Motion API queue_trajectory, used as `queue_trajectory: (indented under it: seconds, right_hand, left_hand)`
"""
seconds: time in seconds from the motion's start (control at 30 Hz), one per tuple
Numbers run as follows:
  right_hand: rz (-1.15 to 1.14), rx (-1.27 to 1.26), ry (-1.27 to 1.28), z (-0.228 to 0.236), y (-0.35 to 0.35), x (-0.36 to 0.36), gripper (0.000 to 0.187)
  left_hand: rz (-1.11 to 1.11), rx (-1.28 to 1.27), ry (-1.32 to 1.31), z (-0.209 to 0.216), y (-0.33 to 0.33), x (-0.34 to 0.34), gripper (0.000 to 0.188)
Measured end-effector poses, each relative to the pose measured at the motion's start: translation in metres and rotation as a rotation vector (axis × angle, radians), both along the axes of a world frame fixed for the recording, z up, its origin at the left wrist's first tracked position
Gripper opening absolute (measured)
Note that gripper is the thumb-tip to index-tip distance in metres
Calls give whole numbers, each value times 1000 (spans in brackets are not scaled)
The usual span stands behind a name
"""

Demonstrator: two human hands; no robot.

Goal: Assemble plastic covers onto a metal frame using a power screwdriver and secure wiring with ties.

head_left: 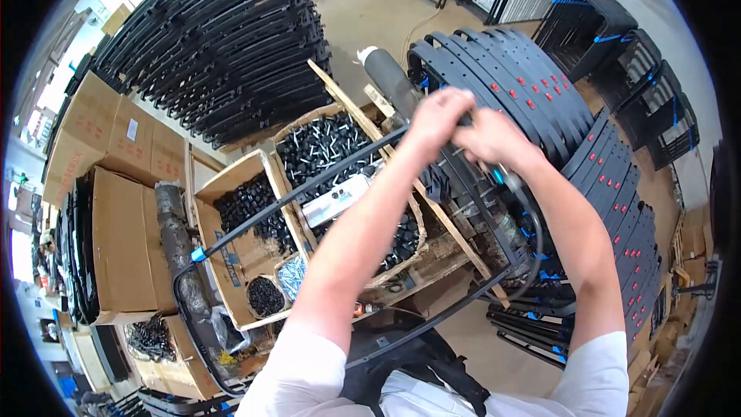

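A black metal tube frame (340, 167) with bent corners lies across my work spot, blue tape on one end. Near its far right corner my two hands meet. My left hand (441, 117) is closed, its fingers curled by a small dark part I cannot make out. My right hand (494, 137) is closed too, right beside it; its grip is hidden. Below my right wrist runs a dark hose (538, 241) with a teal fitting (498, 176). Under the frame, a wooden bin (235, 166) holds black plastic pieces, and another box contains bolts with black heads (324, 145).
A silver-white box (337, 199) rests on the bolts. Small black screws (265, 296) fill a round container. Cardboard boxes (127, 239) stand at left. Stacked black frames (224, 38) rise behind. Curved dark panels with red parts (494, 69) are stacked at right, close to my right arm.
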State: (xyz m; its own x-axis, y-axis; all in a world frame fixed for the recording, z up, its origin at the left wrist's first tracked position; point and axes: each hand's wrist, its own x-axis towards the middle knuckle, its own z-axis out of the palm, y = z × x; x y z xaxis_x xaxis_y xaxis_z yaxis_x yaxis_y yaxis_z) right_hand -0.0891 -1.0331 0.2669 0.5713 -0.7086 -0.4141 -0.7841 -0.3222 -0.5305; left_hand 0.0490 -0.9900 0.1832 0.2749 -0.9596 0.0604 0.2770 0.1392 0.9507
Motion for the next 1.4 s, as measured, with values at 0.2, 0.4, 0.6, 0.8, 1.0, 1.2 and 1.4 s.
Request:
queue_trajectory:
  seconds: [0.2,0.4,0.6,0.8,1.0,1.2,1.4]
  right_hand:
    - [59,-59,47,-2,-41,84,36]
    - [94,-75,72,-26,-65,99,33]
    - [102,-44,117,-29,-69,97,33]
    - [133,-62,179,-33,-66,104,36]
    - [78,-7,136,-46,-73,98,34]
    - [67,208,-47,-66,-89,101,18]
    - [31,254,-138,-71,-89,103,15]
  left_hand:
    - [58,33,145,-5,-44,76,23]
    - [104,11,172,-37,-64,85,23]
    - [81,41,250,-42,-64,79,23]
    - [71,-1,185,-49,-61,88,23]
    - [105,3,187,-51,-66,74,20]
    - [135,-28,216,-59,-69,72,20]
    - [161,-36,196,-55,-68,75,24]
